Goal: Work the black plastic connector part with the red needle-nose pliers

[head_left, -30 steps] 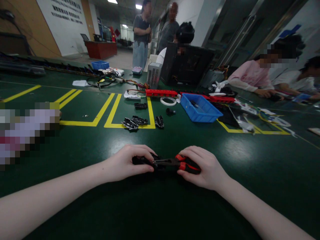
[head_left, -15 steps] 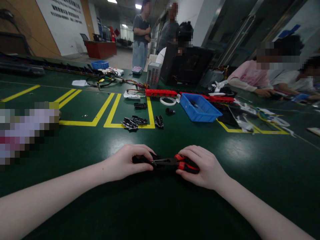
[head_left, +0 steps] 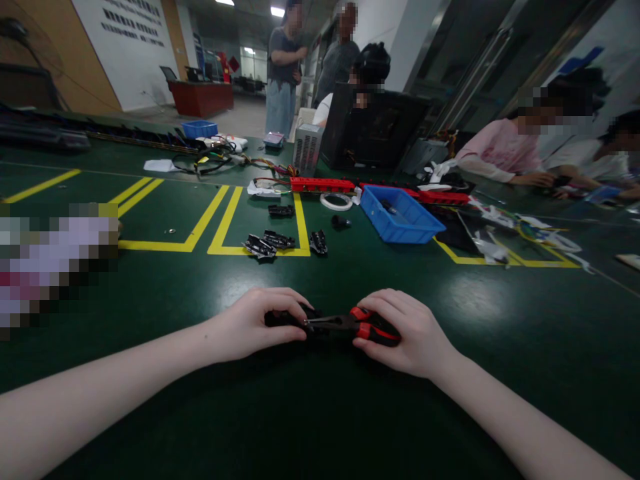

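My right hand [head_left: 400, 330] is closed round the red and black handles of a pair of long-nose pliers [head_left: 345, 323]. The plier jaws point left and reach a black plastic part [head_left: 285, 320], which my left hand [head_left: 267, 323] grips between thumb and fingers just above the green table. A small shiny bit shows at the jaw tips, too small to name. My left fingers hide much of the black part. Beyond my hands lie several similar black parts [head_left: 260, 247], on and around a yellow tape outline [head_left: 216, 241].
A blue bin [head_left: 403, 223] stands beyond my right hand, with a white ring [head_left: 336, 202] and a dark cylindrical piece [head_left: 341, 222] to its left. Red strips [head_left: 323, 185], cables [head_left: 210, 160] and a black case [head_left: 373, 130] lie farther back. Co-workers [head_left: 505, 150] sit at the right.
My hands and the pliers have hardly moved; the pliers sit a touch farther right. In the background, a standing person has shifted an arm.
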### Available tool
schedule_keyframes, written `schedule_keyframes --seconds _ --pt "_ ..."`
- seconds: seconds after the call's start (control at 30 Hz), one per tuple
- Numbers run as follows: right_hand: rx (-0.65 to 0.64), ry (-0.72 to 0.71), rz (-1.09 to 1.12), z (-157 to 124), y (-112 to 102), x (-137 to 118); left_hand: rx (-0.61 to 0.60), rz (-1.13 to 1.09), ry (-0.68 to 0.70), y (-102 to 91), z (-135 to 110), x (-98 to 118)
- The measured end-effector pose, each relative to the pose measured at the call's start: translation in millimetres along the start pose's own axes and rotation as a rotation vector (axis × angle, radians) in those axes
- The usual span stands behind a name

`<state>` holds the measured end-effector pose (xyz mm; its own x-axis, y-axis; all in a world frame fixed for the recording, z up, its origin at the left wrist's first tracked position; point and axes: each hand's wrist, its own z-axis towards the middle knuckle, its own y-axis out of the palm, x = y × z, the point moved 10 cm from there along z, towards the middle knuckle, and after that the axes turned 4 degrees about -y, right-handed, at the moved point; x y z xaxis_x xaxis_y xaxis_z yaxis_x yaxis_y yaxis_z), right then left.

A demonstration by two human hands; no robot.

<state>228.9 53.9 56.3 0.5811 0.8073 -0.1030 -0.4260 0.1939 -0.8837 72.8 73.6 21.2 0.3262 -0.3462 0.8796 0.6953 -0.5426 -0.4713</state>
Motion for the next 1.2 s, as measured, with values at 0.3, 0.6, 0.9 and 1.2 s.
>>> schedule_keyframes --seconds 0.3,0.6,0.9,1.2 --pt "0.007 -0.009 0.013 -1.1 0.6 1.6 -0.007 -0.005 -0.006 -0.7 0.3 -1.6" --pt "-0.008 0.015 0.001 -2.0 1.0 4.3 0.015 0.007 -0.017 -1.8 0.8 -2.4" --pt "-0.005 0.011 0.013 -3.2 0.0 6.0 0.000 0.010 -0.024 -1.6 0.3 -2.9" --pt "-0.033 -0.010 -0.034 -1.1 0.5 2.5 -0.008 0.027 -0.016 -0.4 -1.3 -0.3"
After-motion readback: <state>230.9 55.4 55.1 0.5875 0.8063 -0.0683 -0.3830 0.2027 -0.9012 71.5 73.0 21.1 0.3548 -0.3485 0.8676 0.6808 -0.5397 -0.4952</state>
